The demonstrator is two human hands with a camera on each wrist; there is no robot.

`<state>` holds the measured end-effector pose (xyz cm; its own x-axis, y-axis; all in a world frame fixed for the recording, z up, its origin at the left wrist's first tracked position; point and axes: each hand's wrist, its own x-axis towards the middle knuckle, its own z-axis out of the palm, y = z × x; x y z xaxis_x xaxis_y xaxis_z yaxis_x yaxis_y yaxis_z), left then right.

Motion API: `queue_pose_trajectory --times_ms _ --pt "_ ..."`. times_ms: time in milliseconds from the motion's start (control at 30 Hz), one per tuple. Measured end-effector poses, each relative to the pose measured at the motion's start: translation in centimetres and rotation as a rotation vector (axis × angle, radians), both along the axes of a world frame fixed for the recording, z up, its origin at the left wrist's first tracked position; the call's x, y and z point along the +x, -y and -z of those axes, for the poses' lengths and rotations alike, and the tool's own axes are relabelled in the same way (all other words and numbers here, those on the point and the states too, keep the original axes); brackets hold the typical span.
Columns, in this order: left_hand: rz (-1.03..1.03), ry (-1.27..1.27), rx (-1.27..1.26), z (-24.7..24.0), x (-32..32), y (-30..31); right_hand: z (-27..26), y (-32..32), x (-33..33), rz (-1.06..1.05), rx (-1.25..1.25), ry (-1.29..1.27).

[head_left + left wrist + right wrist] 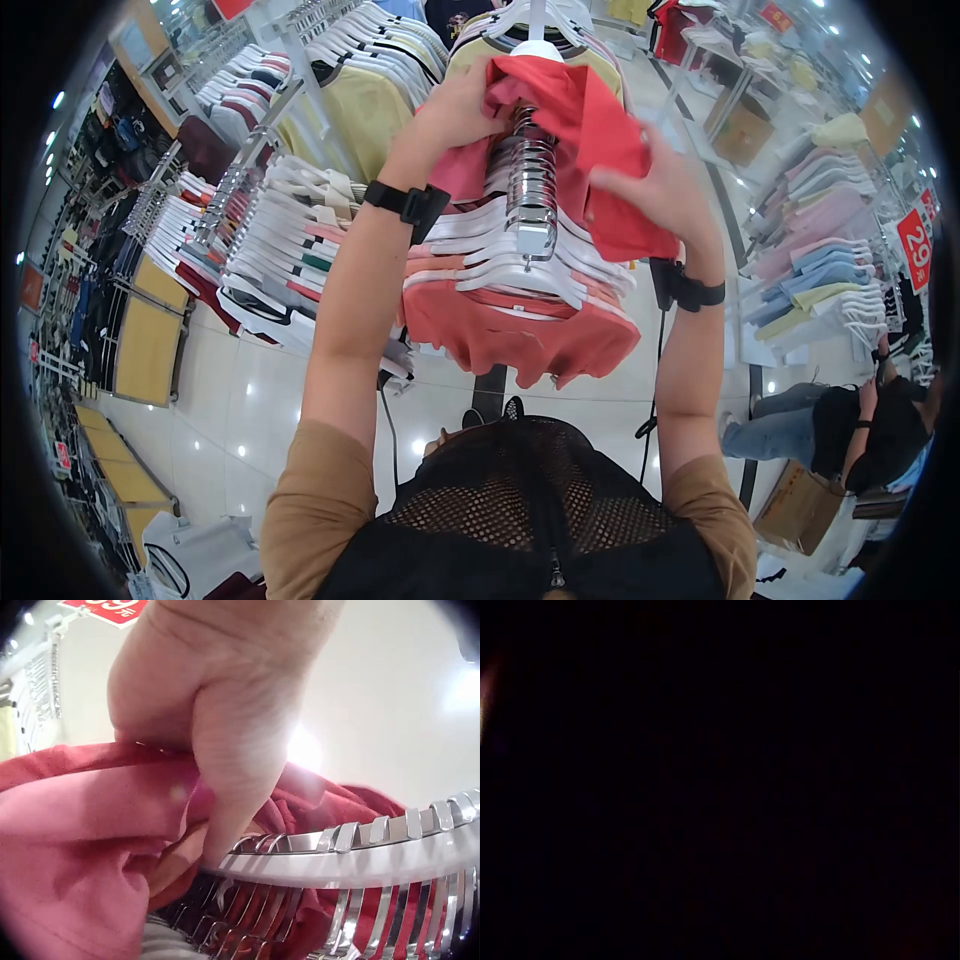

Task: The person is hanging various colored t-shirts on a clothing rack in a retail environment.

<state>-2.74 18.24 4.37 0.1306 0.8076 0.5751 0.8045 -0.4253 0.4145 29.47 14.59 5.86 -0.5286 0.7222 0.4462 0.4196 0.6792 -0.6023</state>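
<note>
A red top (590,110) lies bunched over the metal rail (533,235) of a clothes rack in the head view. At its upper left edge my left hand (468,115) grips the cloth. In the left wrist view the thumb of that hand (232,727) presses down on the red and pink fabric (82,832), next to the rail. My right hand (655,190) is at the top's right side, thumb spread across the cloth and the other fingers partly hidden. Below both hands hang coral tops (520,325) on white hangers (480,275). The right wrist view is almost wholly dark.
Racks of yellow tops (365,115) and white garments (265,230) stand to the left. On the right hang pastel tops (820,265) beside a red price sign (914,250). A person (840,425) and a cardboard box (800,505) are at the lower right.
</note>
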Motion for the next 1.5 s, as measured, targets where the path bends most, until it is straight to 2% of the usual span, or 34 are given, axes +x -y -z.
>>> queue_pose_trajectory --times_ms 67,133,167,233,267,333,367,400,467,533,600,633,667,733,833,900,933,967,1000,1033,1067,1100,1133,1167,1233,1267,1300,1367,1400,1433,1467,1500 --pt "0.024 -0.05 -0.016 -0.9 0.3 0.7 0.9 -2.1 -0.1 0.002 -0.023 0.027" --pt "0.019 -0.121 -0.093 -1.1 0.0 0.9 0.4 -2.5 -0.5 0.258 0.209 -0.144" --pt "0.017 -0.121 -0.093 -1.0 -0.4 0.8 0.1 -2.5 -0.7 0.256 0.209 -0.145" --pt "0.119 0.064 -0.118 -0.7 -1.2 -0.2 -2.1 -1.3 -1.9 0.07 0.277 -0.517" --pt "0.124 0.059 -0.116 -0.6 -1.3 -0.2 -2.9 -0.3 -2.4 0.075 0.28 -0.522" --pt "-0.114 0.026 0.047 -1.0 -1.1 0.5 -4.2 1.7 -3.5 -0.068 0.467 -0.452" --pt "-0.134 -0.119 0.208 0.4 -2.4 -1.6 -4.4 2.0 -4.2 -0.096 0.626 -0.443" --pt "-0.135 -0.12 0.21 0.5 -2.5 -1.8 -4.6 2.6 -4.4 -0.098 0.627 -0.445" --pt "0.01 0.258 0.238 0.6 -2.7 -2.3 -4.8 3.9 -4.4 -0.123 0.798 -0.439" --pt "-0.067 0.191 0.281 -1.4 -1.8 1.0 -4.4 4.0 -4.0 -0.05 0.821 -0.474" --pt "0.019 0.03 0.177 -2.5 -2.3 3.1 -4.0 3.8 -2.8 0.021 0.84 -0.506" --pt "-0.016 0.059 0.321 -3.2 -1.6 4.4 -3.9 3.5 -1.8 0.052 0.833 -0.51" --pt "-0.019 0.059 0.327 -4.1 -1.0 5.7 -4.0 3.3 -1.4 0.084 0.829 -0.516" --pt "-0.085 0.219 0.523 -5.7 0.1 8.3 -4.1 5.6 -0.5 0.133 0.84 -0.53" --pt "-0.042 0.276 0.694 -7.7 1.8 14.1 -3.3 8.6 1.5 0.2 0.882 -0.513" --pt "-0.153 0.222 0.856 -7.9 2.8 17.8 -1.9 10.4 2.7 0.208 0.731 -0.737" --pt "-0.127 0.229 0.898 -7.4 2.6 19.7 -0.6 11.3 3.6 0.211 0.729 -0.736" --pt "-0.098 0.235 0.939 -6.7 2.6 21.6 1.3 12.2 4.6 0.24 0.559 -0.709" --pt "-0.097 0.746 0.827 -5.5 3.6 23.7 2.6 13.6 5.4 0.27 0.387 -0.68" --pt "0.033 0.901 0.823 -4.4 4.4 25.7 3.2 16.2 5.7 0.23 0.15 -0.645" --pt "-0.337 0.678 0.879 -2.5 4.0 27.1 3.2 18.0 5.6 0.186 -0.085 -0.606" --pt "-0.332 0.677 0.872 -0.8 3.9 28.3 2.9 17.4 5.4 -0.145 -0.087 -0.612" --pt "-0.351 0.702 0.76 0.9 3.7 29.4 2.8 16.6 5.4 -0.476 -0.086 -0.61" --pt "-0.368 0.723 0.648 2.6 3.4 30.4 3.1 16.3 5.3 -0.467 -0.087 -0.617" --pt "-0.397 0.758 0.412 5.5 3.0 32.1 4.5 16.1 5.3 -0.582 -0.333 -0.234" --pt "-0.409 0.772 0.292 6.6 2.9 32.5 5.4 16.2 5.0 -0.569 -0.339 -0.244" --pt "-0.421 0.784 0.17 7.4 2.9 32.8 6.3 16.6 4.3 -0.536 -0.474 -0.271" --pt "-0.334 0.491 -0.087 8.5 3.6 32.8 7.7 17.2 2.9 -0.516 -0.672 -0.306" --pt "-0.353 0.445 -0.263 9.6 4.1 33.1 8.1 17.4 2.2 -0.509 -0.679 -0.31" --pt "-0.232 0.306 -0.295 9.8 4.8 32.7 8.4 17.4 1.4 -0.546 -0.7 -0.289" --pt "-0.015 0.263 -0.274 10.1 5.7 32.6 8.6 17.4 0.5 -0.586 -0.72 -0.268" --pt "0.112 0.228 -0.345 11.0 6.3 33.0 8.7 17.4 -0.4 -0.615 -0.752 -0.23"
